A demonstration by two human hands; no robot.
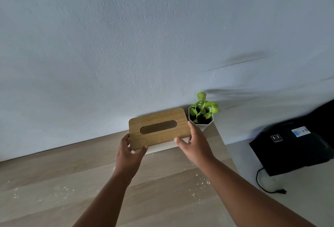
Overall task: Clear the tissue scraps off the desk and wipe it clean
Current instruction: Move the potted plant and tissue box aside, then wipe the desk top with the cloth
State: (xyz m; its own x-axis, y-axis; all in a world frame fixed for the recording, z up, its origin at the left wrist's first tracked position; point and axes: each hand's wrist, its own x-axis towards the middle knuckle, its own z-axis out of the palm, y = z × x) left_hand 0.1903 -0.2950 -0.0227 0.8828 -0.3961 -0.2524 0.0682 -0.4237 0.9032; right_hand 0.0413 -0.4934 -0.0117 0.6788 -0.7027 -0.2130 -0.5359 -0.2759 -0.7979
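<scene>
A white tissue box with a wooden lid (159, 127) stands at the back of the light wooden desk (54, 181), close to the wall. The lid's oval slot shows no tissue. My left hand (128, 151) grips the box's near left corner. My right hand (194, 142) grips its right end, fingers over the lid edge. Tiny white tissue scraps (200, 184) lie scattered over the desk, both right of my arms and at the left (66, 190).
A small green plant in a white faceted pot (201, 116) stands just right of the box, at the desk's back right corner. Beyond the desk's right edge, a black box (289, 152) and a black cable (262, 185) lie on the floor.
</scene>
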